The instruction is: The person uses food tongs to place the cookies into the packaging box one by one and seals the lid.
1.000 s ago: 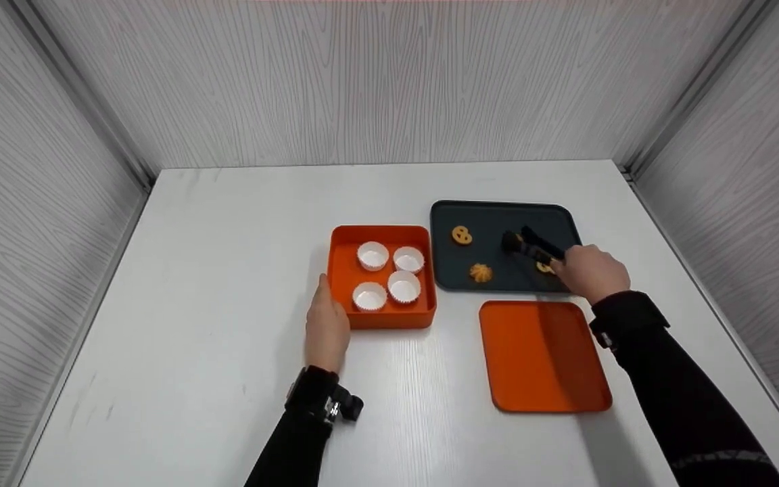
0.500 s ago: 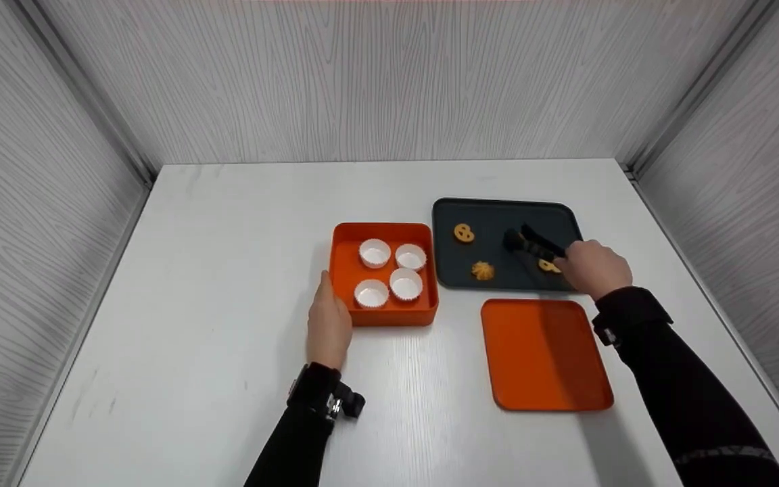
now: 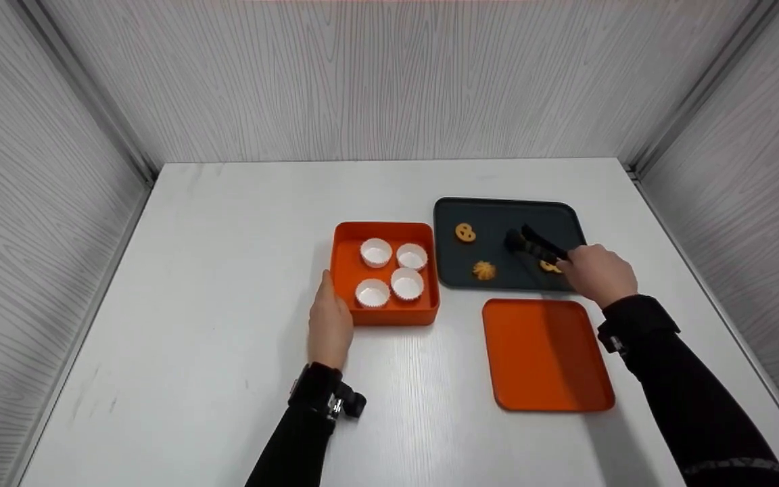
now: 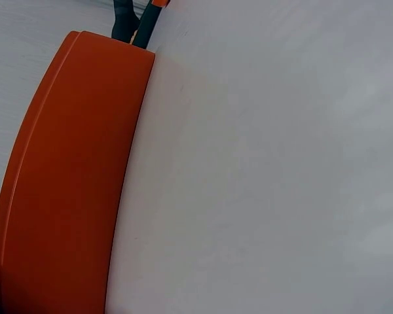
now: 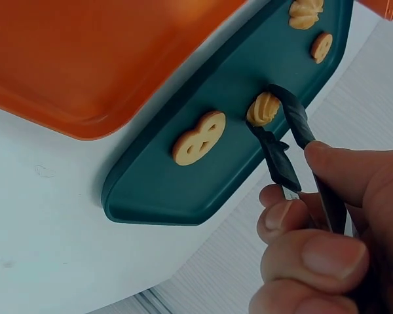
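Note:
My right hand [image 3: 599,274] grips black tongs [image 5: 281,157] over the dark green tray [image 3: 454,260]. In the right wrist view the tongs' tips lie on either side of a swirled cookie [image 5: 264,108]; from the head view the tips mostly hide it. A pretzel-shaped cookie [image 5: 200,137] lies near the tongs. Another pretzel-shaped cookie [image 3: 465,233] and a star-shaped piped cookie [image 3: 484,270] rest at the tray's left part. My left hand [image 3: 330,328] rests with extended fingers against the left side of an orange square box [image 3: 396,316]. Inside the box stand several white paper cups [image 3: 376,252].
An orange lid or shallow tray [image 3: 545,358] lies in front of the green tray, under the right forearm. The box stands right beside the green tray's left edge. White wood-grain panels [image 3: 389,81] enclose the table at the back and sides.
The view has shifted slightly. My right hand has moved a little to the right, while the tongs' tips stay at about the same spot. My left hand keeps its place at the box.

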Demonstrator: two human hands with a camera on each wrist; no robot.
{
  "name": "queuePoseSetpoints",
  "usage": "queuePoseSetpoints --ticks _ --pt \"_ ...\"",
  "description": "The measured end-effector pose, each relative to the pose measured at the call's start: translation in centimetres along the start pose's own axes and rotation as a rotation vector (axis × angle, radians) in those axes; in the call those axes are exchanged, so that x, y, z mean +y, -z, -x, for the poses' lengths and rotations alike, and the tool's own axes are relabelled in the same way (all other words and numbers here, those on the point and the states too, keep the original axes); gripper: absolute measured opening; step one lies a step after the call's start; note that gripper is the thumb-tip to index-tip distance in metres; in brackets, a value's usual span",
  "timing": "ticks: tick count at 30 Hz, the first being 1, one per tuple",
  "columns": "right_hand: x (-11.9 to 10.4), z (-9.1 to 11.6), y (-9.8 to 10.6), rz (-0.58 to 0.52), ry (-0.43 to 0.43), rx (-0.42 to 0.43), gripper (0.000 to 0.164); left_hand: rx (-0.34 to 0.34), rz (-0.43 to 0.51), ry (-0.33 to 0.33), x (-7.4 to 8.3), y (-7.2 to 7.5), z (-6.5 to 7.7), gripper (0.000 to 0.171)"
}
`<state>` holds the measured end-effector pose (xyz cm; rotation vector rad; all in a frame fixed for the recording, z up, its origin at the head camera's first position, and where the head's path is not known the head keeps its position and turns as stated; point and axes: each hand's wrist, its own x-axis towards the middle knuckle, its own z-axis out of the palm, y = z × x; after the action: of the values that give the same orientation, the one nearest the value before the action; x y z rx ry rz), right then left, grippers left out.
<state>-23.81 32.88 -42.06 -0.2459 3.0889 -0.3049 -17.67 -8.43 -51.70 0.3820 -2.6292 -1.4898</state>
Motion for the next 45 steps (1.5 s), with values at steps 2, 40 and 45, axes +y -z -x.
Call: queuePoseSetpoints --ticks 2,40,45 --pt "0.1 0.2 0.0 -0.003 0.005 0.000 0.033 0.004 -0.002 -0.006 0.0 0.0 0.0 0.055" --pt "-10.4 3.2 1.5 0.060 0.325 0.152 0.026 0.015 -0.006 -0.011 0.0 0.1 0.2 0.055" --pt "-12.0 2.7 0.9 0.072 0.364 0.146 0.020 0.023 -0.021 -0.021 0.1 0.2 0.3 0.055"
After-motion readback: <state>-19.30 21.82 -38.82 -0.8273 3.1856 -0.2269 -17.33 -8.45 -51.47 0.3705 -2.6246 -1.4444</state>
